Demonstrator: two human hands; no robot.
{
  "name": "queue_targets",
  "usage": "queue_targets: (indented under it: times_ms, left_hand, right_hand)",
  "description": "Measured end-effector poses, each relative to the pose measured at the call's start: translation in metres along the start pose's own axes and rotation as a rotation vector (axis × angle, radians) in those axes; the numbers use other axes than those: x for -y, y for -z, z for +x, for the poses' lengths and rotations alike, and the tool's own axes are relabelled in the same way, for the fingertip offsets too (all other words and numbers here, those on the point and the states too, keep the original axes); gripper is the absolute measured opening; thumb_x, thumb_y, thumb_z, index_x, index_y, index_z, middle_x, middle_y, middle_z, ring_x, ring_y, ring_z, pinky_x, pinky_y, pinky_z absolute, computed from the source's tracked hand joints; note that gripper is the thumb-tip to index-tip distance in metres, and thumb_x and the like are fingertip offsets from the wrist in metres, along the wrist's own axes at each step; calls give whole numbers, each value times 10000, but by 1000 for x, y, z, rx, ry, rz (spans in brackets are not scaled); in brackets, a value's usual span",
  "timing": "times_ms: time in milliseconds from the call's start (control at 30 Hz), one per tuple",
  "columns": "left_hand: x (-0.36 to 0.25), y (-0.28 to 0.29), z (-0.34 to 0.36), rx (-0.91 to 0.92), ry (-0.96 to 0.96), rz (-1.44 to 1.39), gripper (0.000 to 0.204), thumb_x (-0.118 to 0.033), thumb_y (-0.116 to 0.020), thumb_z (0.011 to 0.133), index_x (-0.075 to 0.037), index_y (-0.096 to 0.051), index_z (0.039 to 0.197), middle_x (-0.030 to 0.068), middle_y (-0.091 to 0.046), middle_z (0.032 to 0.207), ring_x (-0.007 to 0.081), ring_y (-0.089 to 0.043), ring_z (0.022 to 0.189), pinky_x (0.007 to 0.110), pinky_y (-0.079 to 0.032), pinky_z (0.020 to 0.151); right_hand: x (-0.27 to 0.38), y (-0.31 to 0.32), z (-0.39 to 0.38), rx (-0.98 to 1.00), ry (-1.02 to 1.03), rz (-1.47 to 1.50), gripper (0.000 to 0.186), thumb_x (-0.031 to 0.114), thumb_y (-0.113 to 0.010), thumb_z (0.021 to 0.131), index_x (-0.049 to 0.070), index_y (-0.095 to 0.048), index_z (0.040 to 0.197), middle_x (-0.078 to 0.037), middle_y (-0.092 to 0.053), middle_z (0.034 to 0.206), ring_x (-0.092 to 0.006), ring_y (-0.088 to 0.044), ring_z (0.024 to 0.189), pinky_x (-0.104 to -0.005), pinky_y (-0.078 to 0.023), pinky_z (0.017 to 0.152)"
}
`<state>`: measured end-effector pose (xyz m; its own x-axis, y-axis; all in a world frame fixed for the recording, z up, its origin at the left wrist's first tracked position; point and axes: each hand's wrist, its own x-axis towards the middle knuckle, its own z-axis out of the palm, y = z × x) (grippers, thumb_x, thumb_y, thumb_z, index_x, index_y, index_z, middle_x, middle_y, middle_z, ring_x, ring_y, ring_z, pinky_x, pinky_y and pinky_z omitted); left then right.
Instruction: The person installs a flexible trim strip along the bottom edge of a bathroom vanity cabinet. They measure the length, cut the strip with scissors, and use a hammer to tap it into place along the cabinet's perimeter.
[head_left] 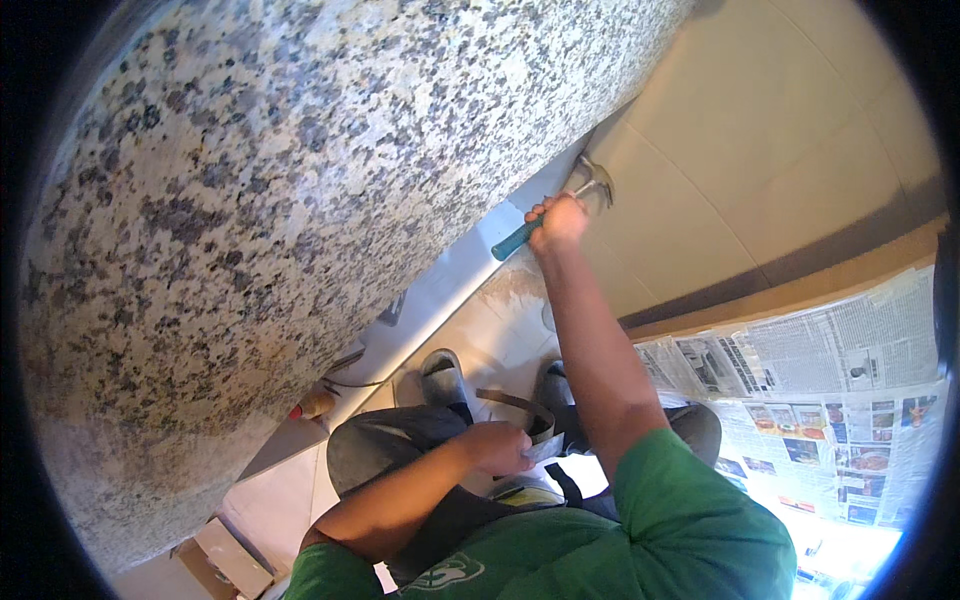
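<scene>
Hammer [560,205] sat clamped in the right hand [558,222], head up-right by the wall [760,130]; left hand [497,447] closed on a strap [525,410].

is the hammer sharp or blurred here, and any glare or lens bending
Head view: the hammer head in the right hand is slightly smeared; glare washes out the newspaper at lower right; the granite slab edge bows with fisheye distortion, and the corners are black.

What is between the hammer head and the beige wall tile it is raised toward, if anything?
Nothing visible. The right hand grips the hammer by its blue handle, and its metal head sits close to the beige wall tile, beside the speckled granite slab. I cannot tell whether they touch.
</scene>
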<state>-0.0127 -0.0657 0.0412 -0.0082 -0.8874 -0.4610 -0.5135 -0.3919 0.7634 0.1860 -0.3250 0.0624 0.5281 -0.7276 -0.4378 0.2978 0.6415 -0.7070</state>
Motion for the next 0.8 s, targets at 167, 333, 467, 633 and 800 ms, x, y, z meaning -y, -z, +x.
queue_targets:
  times_ms: [167,333,467,633,800]
  left_hand:
    - [-5,11,-2,33,22,4,457,-455,-616,870,-4,-691,883,237,-681,833,419,-677,814,512,-520,746]
    - [-5,6,0,35,29,25,450,-453,-614,875,-11,-695,898,238,-689,852,416,-680,825,508,-521,757]
    - [-11,12,-1,46,35,30,457,-462,-621,875,-12,-696,905,239,-690,859,419,-680,836,506,-520,766]
    - [-11,15,-1,95,57,54,436,-438,-616,869,-28,-714,976,230,-700,909,402,-686,883,515,-525,791]
    - [-9,12,-1,92,57,43,438,-437,-613,872,-24,-715,973,230,-699,900,400,-687,887,513,-524,788]
  right_hand:
    - [11,1,0,68,64,-31,41,81,-421,971,110,-450,977,-74,-461,731,-213,-455,532,-370,-386,469]
    - [29,-19,-16,74,77,-91,84,85,-396,982,76,-457,926,-68,-438,680,-206,-455,565,-371,-413,509]
    - [34,-22,-17,79,124,-63,41,104,-415,989,99,-454,976,-68,-451,699,-209,-453,529,-372,-409,491]
    - [44,-21,-26,152,122,-38,49,125,-414,1001,110,-444,966,-62,-448,695,-198,-449,530,-370,-403,489]
    - [52,-38,-30,134,179,-179,82,134,-392,1009,99,-431,946,-69,-454,724,-190,-437,566,-367,-397,508]
